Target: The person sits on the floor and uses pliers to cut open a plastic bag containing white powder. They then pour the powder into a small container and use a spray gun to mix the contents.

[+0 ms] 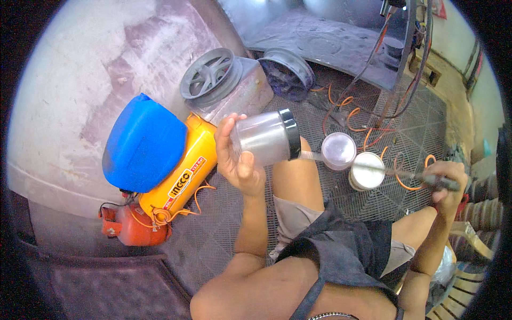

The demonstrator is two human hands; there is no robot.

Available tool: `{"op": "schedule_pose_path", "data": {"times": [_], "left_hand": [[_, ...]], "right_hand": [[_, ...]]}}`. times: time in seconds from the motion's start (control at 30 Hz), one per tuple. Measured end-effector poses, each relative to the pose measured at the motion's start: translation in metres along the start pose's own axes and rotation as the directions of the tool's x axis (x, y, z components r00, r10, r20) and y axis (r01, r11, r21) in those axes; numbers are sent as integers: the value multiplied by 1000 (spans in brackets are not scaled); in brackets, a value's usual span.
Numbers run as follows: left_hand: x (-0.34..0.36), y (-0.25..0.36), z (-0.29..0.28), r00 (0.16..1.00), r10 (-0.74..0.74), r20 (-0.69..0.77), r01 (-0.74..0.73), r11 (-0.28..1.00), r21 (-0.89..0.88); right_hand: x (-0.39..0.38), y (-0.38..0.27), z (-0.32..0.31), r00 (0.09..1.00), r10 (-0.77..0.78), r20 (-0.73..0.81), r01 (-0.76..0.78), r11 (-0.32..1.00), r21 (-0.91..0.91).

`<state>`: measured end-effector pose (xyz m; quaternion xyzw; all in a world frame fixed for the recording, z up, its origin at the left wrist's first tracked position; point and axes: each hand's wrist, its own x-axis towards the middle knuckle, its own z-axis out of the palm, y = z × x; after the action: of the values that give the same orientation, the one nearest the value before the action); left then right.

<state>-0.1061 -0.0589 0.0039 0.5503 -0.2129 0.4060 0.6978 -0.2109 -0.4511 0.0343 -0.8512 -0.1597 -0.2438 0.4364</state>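
My left hand point(241, 154) is wrapped round a clear plastic cup point(262, 140) with a black rim point(289, 134). The cup lies nearly sideways in the air, its rim end to the right, over my knee. In my right hand point(449, 181) is a slim tool with a dark handle point(438, 183). Its thin shaft point(397, 172), smeared by motion, reaches left across a white tub point(362, 181). Whether the tip touches the tub I cannot tell. Beside that tub stands a second round tub point(338, 152) with a pale pinkish top.
Left of me are a blue jerrycan point(144, 144), a yellow tank point(184, 170) and a red gas cylinder point(143, 226). Ahead, one grey wheel rim point(210, 77) rests on a block point(242, 90), another point(288, 74) beside it. Orange hose point(354, 120) coils over the dark mat point(213, 240).
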Motion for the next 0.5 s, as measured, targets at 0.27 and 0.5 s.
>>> {"op": "schedule_pose_path", "data": {"times": [0.27, 0.5], "left_hand": [[8, -17, -37, 901, -83, 426, 313, 805, -504], [-6, -27, -29, 866, -289, 408, 485, 284, -827]], "right_hand": [[9, -5, -3, 996, 71, -48, -68, 996, 55], [-1, 3, 8, 999, -15, -42, 18, 997, 68]]}}
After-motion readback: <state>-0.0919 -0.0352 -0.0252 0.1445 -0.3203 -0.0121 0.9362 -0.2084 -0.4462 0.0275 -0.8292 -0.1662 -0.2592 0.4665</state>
